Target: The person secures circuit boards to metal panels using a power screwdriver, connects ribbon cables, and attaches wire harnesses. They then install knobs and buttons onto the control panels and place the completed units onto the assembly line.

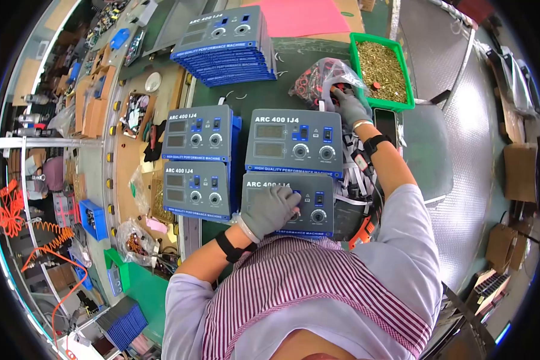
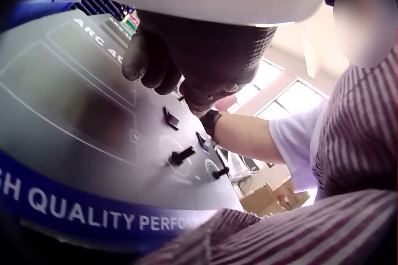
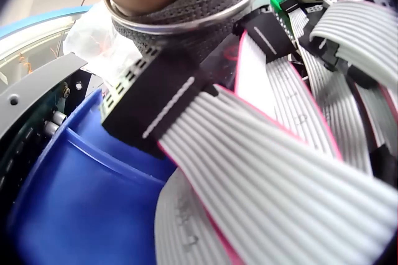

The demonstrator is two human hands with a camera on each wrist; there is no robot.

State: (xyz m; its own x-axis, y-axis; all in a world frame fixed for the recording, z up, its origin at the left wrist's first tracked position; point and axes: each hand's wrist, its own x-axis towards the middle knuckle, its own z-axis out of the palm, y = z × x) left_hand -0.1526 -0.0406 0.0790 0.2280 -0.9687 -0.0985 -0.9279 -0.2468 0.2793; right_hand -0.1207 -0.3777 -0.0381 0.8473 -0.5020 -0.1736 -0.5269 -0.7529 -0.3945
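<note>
My gloved left hand (image 1: 270, 211) lies over the nearest grey-and-blue front panel (image 1: 257, 180), marked ARC 400 IJ4, its fingers curled close to the switches. In the left wrist view, thumb and fingertips meet above a bare black control shaft (image 2: 181, 155); what they hold is hidden. My gloved right hand (image 1: 351, 107) reaches to a clear plastic bag (image 1: 319, 81) of small red-and-black parts, its fingertips at the bag's opening. Just beyond the nearest panel lies another front panel (image 1: 294, 141), and two more panels (image 1: 196, 189) stand to the left.
A stack of similar panels (image 1: 222, 51) stands at the back. Right of the bag sits a green tray (image 1: 410, 90) of small brass-coloured parts, with a phone (image 1: 384, 125) below it. Grey ribbon cables (image 3: 261, 159) lie beside the panels, near an orange-handled tool (image 1: 362, 232).
</note>
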